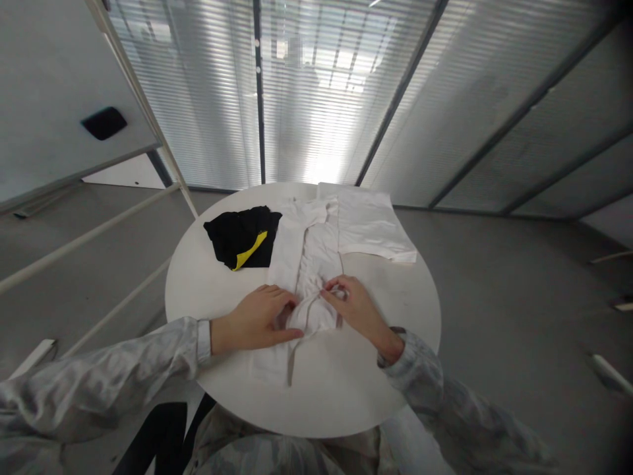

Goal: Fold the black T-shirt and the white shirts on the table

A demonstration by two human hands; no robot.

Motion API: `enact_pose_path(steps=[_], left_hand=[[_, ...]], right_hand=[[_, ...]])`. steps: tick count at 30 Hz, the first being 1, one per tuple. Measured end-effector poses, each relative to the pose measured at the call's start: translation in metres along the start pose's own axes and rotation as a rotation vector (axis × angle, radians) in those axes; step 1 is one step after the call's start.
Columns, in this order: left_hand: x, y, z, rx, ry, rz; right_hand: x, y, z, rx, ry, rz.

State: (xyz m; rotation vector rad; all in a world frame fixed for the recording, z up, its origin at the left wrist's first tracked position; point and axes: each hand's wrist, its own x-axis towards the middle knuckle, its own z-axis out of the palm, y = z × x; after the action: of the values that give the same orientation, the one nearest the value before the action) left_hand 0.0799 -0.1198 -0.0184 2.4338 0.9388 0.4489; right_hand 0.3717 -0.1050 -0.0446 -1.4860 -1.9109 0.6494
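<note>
A white garment (321, 251), creased and partly folded, lies lengthwise down the middle of the round table. My right hand (360, 310) pinches a bunched bit of its fabric between thumb and fingertips. On the garment's left side rests my left hand (257, 318), thumb stretched apart from the fingers, which lie on the cloth. Another flat stretch of white cloth (368, 224) extends to the back right; whether it belongs to the same garment, I cannot tell. Left of the white cloth sits a folded black garment (237, 234) with a yellow strip (250, 252) showing.
The white round table (400, 297) stands right against my front. A whiteboard (54, 86) on a pale metal frame (119, 237), with a black object on the board, is at the left. Behind the table runs a glass partition with blinds (316, 99).
</note>
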Motion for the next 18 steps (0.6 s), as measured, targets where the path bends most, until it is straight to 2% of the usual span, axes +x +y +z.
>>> enact_pose_path(steps=[4, 8, 10, 14, 18], left_hand=[[0.007, 0.003, 0.016, 0.030, 0.010, 0.029], [0.010, 0.006, 0.020, 0.018, 0.010, 0.185], [0.009, 0.008, 0.020, 0.025, 0.010, 0.273], [0.005, 0.014, 0.019, -0.005, -0.017, 0.426], [0.003, 0.022, 0.025, -0.074, -0.117, 0.546]], right_hand=[[-0.003, 0.001, 0.000, 0.097, 0.003, 0.038], [-0.009, 0.002, -0.009, 0.101, -0.043, 0.050], [-0.014, -0.002, -0.017, 0.097, -0.023, 0.052], [-0.036, -0.012, -0.038, 0.265, 0.010, 0.050], [-0.066, -0.016, -0.056, 0.433, 0.030, 0.093]])
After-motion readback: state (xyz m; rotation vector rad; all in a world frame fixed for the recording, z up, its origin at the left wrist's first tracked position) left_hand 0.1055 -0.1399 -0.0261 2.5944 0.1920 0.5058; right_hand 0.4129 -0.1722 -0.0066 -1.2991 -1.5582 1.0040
